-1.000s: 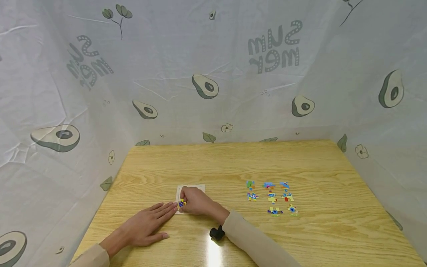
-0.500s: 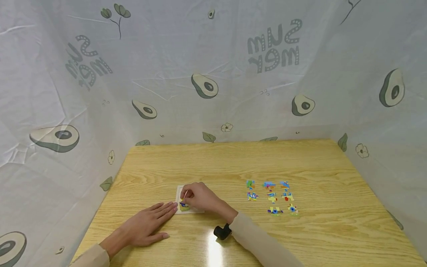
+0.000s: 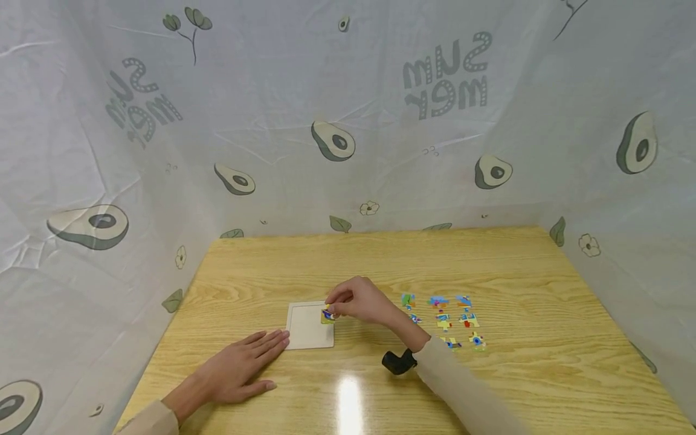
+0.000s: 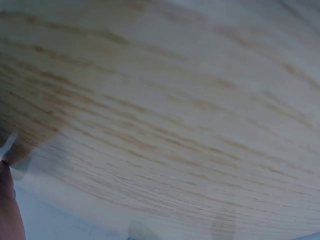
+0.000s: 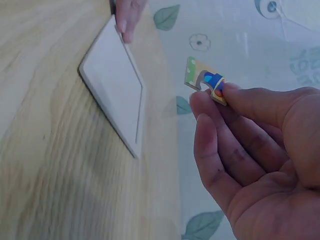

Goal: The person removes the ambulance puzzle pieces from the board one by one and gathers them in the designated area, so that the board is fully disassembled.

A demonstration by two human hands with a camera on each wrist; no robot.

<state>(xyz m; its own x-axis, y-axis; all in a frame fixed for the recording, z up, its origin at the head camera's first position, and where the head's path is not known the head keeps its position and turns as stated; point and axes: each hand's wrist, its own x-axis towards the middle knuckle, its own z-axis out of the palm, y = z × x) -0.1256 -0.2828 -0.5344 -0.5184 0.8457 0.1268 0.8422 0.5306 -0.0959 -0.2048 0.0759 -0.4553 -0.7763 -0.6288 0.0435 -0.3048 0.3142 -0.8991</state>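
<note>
A jigsaw puzzle piece [image 5: 209, 80] with green, tan and blue print is pinched between the thumb and fingers of my right hand [image 3: 363, 300]. In the head view it hangs over the right side of a white puzzle tray [image 3: 310, 329], whose recess shows no pieces. The right wrist view shows the piece lifted clear of the tray [image 5: 112, 85]. My left hand [image 3: 239, 365] lies flat on the table, fingers straight, with the fingertips at the tray's left edge. Only a bit of that hand [image 4: 10, 205] shows in the left wrist view.
Several colourful puzzle pieces [image 3: 443, 321] lie in rows on the wooden table [image 3: 380, 260] to the right, partly behind my right wrist. A black wrist camera [image 3: 399, 362] is strapped at the right wrist. A printed curtain [image 3: 348, 175] closes off the back and sides.
My right hand has lifted the puzzle piece from the tray's lower left and carried it right and up, uncovering the tray. My left hand has stayed in place.
</note>
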